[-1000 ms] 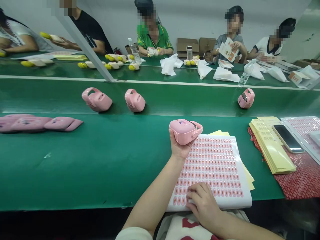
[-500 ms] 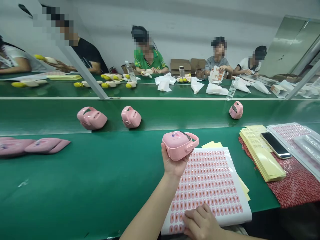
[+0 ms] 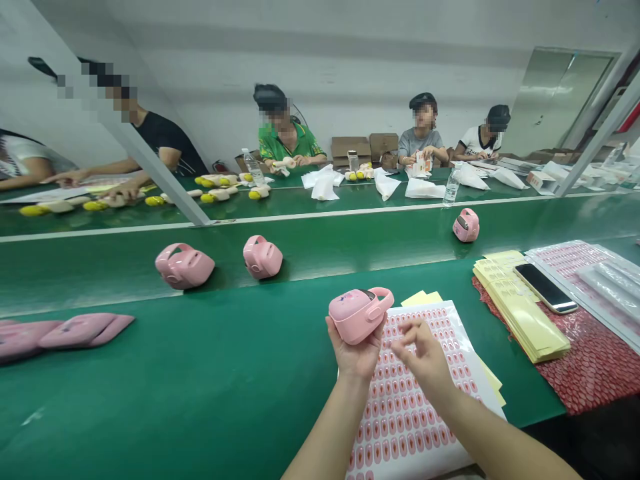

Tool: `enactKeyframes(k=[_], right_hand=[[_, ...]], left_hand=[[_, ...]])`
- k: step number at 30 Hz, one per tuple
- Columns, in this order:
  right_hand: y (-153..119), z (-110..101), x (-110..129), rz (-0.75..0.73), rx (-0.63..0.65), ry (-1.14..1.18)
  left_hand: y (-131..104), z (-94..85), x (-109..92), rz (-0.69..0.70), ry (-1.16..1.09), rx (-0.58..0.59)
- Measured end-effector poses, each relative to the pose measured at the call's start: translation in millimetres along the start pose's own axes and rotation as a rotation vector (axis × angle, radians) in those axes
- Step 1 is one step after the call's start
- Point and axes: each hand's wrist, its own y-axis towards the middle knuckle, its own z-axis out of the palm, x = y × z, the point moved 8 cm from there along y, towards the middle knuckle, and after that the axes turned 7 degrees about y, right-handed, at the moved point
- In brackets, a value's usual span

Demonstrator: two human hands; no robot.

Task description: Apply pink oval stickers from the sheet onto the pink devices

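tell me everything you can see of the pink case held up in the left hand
The pink case is a rounded, boxy shell, smooth and plastic-looking. A loop handle stands out on the right in the view, with a dark panel beside it. Its upper face bears small bluish-purple printing, too small to read. It sits tilted in the left hand, which supports it from below; the right hand is close by, apparently not touching it.
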Motion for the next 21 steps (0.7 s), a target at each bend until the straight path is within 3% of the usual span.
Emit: enactKeyframes(k=[2,5,14,21], right_hand=[[22,-5,5,-0.02,-0.129,0.091],[37,1,1,-0.039,-0.18,0.126],[32,10,-5,-0.03,-0.226,0.041],[26,8,-5,-0.07,-0.3,0.027]], left_hand=[[-2,-1.3,4,-0.03,-0.01,-0.011],[-5,-1.6,9,-0.065,-0.035,-0.025],[-6,-5.6,15,-0.072,-0.069,-0.099],[-9,-5.4,19,-0.095,-0.093,-0.092]])
